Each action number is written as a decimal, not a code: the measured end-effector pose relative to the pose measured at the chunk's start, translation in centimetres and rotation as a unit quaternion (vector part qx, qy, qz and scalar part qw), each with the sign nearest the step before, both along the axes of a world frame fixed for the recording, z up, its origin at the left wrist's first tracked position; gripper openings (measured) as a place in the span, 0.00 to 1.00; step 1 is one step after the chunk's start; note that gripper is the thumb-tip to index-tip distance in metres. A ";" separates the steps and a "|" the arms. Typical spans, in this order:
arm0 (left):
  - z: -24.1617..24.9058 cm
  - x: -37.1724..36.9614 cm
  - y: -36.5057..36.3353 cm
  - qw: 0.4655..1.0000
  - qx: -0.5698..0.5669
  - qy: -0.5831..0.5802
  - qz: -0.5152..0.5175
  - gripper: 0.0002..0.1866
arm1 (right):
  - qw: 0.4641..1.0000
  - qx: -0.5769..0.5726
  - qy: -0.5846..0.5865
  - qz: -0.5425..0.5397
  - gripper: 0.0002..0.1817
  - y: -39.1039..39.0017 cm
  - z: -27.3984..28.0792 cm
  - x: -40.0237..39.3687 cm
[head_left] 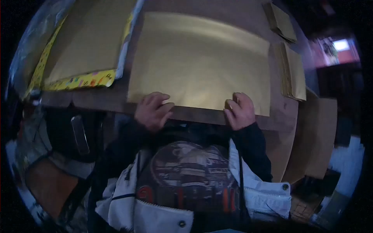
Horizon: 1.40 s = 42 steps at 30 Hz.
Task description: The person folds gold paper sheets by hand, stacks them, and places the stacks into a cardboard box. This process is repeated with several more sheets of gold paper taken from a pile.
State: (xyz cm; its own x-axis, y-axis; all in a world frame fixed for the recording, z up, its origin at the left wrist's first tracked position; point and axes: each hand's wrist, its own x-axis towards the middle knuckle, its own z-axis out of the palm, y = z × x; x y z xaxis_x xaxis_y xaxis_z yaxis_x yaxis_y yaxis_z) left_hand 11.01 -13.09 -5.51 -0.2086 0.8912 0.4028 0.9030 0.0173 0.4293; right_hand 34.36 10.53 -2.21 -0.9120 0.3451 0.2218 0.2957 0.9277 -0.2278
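A large golden-brown sheet [200,62] lies flat on the brown table [155,7]. At its near left corner is my left hand [154,111], fingers curled with the fingertips on the sheet's front edge. My right hand [241,111] touches the same edge farther right, its fingers bent and pinched at the paper. The thumbs of both hands are low, near the table's front edge. Whether the paper is gripped between the left fingers is hard to make out.
At the left, golden-brown sheets [89,37] lie on a yellow patterned sheet [83,80]. Folded brown paper stacks [293,72] sit at the right edge. Beyond them, lower right, stands an open cardboard box [316,136]. A dark bag or seat is below left.
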 end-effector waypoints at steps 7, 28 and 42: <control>1.5 0.6 1.6 0.999 -0.038 0.029 -0.025 0.13 | 0.993 -0.036 0.100 0.040 0.16 -3.3 -0.7 1.3; 3.3 0.9 3.9 0.989 -0.136 0.057 0.021 0.20 | 0.996 -0.001 0.083 -0.039 0.16 -0.7 -1.9 2.8; 1.7 0.3 3.7 0.990 -0.107 0.067 0.061 0.19 | 0.996 -0.029 -0.013 -0.081 0.12 2.4 0.3 4.4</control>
State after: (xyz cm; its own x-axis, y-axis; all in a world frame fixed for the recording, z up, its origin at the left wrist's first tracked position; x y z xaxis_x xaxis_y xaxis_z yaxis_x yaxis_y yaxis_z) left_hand 11.32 -9.43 -3.80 -0.2779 0.9303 0.2393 0.9369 0.2075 0.2813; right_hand 38.77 12.88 -1.92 -0.8485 0.4997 0.1743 0.4468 0.8529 -0.2702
